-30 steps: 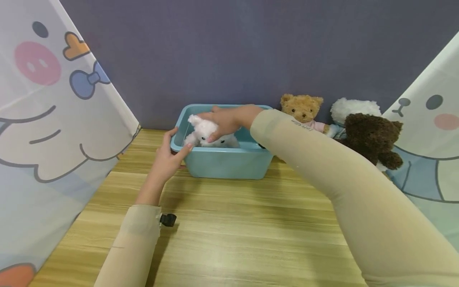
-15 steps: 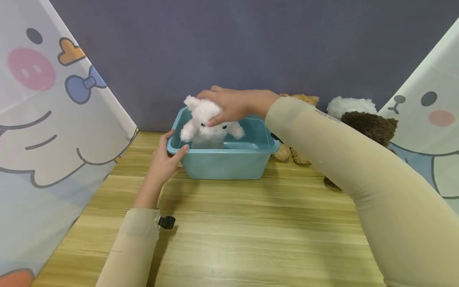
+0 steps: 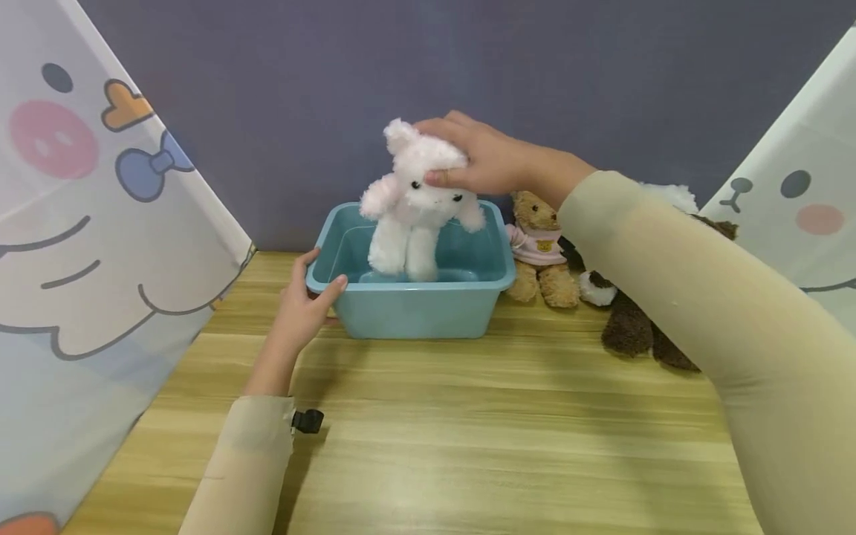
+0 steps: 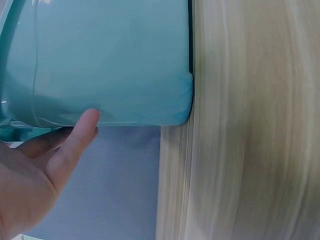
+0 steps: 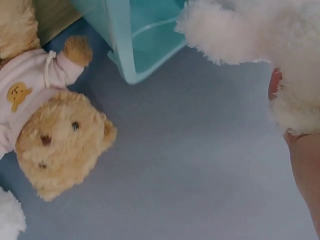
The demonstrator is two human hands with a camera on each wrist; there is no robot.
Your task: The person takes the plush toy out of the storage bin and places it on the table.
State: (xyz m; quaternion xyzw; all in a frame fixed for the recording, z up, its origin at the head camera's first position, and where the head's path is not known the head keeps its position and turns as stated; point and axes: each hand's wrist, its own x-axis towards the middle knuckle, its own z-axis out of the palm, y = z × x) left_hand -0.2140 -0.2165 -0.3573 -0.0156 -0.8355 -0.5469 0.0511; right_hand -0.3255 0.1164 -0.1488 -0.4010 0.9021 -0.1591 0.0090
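My right hand (image 3: pixel 495 165) grips a fluffy white plush toy (image 3: pixel 417 212) by the top of its head, thumb across its face. The toy is upright over a light blue plastic bin (image 3: pixel 414 312), its legs reaching down inside the rim. In the right wrist view the white plush (image 5: pixel 300 45) covers most of the hand (image 5: pixel 306 175). My left hand (image 3: pixel 294 316) holds the bin's left end, thumb over the front corner of the rim. Seen from the left wrist, the thumb of this hand (image 4: pixel 35 185) lies against the bin's side (image 4: pixel 110 65).
A tan teddy bear (image 3: pixel 538 249) in a pink shirt sits just right of the bin. Beyond it, partly behind my right arm, are a dark brown plush (image 3: pixel 628 327) and a white plush (image 3: pixel 672 197). A grey backdrop (image 3: pixel 428 67) stands behind the wooden table (image 3: pixel 428 416).
My right hand has raised the white plush from deep inside the bin and shifted it rightward, bringing its body and legs into sight. My left hand stays on the bin's corner.
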